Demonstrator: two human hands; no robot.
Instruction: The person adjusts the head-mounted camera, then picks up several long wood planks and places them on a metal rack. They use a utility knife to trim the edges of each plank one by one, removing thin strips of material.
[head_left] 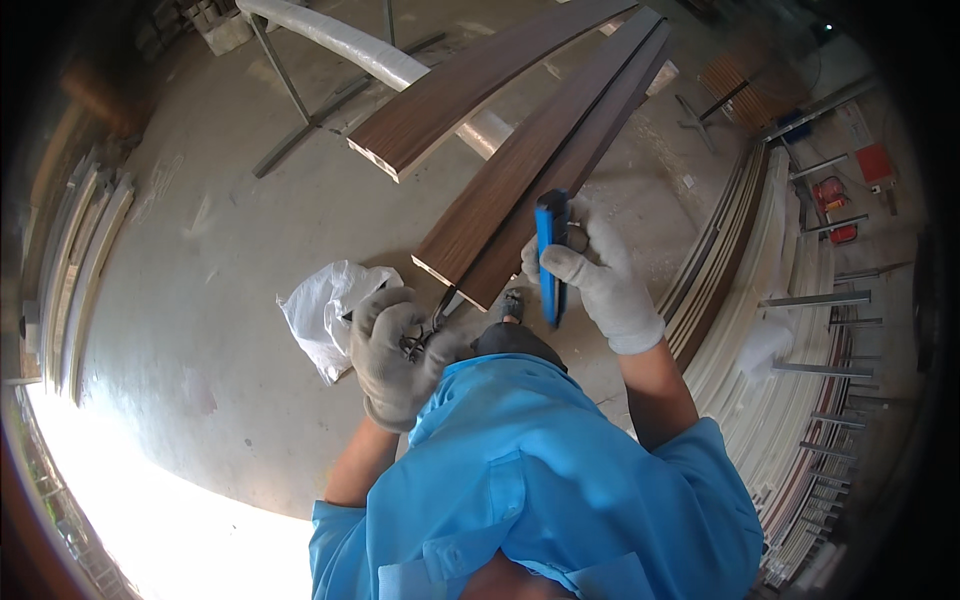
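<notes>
My right hand (598, 275), in a pale work glove, is closed around a long blue and black hand tool (552, 260). The tool stands roughly upright beside the near ends of the brown boards; its exact kind is unclear. My left hand (392, 350), in a grey glove, has its fingers curled around small dark metal pieces (412, 346), which are partly hidden. A thin dark piece (445, 304) sticks up from there toward the ends of two brown wood-grain boards (515, 195) lying side by side. Behind the left hand is a white plastic bag (318, 310).
Another brown board (470, 85) lies farther left, across a plastic-wrapped roll (345, 42) on a metal stand (280, 70). Long pale profiles (790, 370) fill a rack on the right. More strips (85, 280) lean at the left. A red object (873, 162) sits at far right.
</notes>
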